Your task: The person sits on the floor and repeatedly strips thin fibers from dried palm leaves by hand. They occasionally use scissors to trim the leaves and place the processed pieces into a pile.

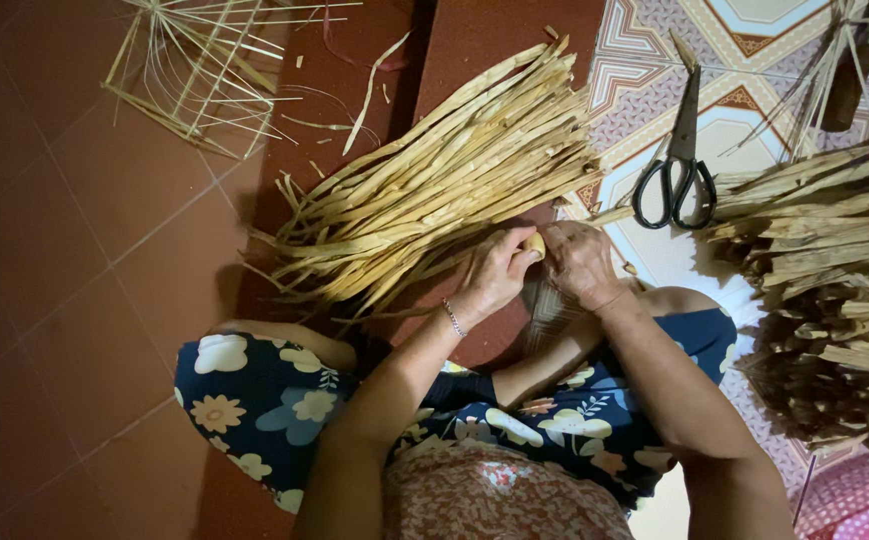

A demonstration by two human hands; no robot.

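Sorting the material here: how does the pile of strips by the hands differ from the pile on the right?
The pale strip bundle is yellow, long and fanned over the red floor; the darker bundle is browner, with rougher, frayed ends, on a patterned mat. Both hands work at the pale bundle; the darker one lies untouched. Both hold flat plant strips.

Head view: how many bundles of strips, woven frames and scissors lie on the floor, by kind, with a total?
Heaps of pale flat bamboo strips: 2, one by the hands, one at right
Unfinished woven frame of thin pale strips: 1
Black-handled metal scissors: 1
Total: 4
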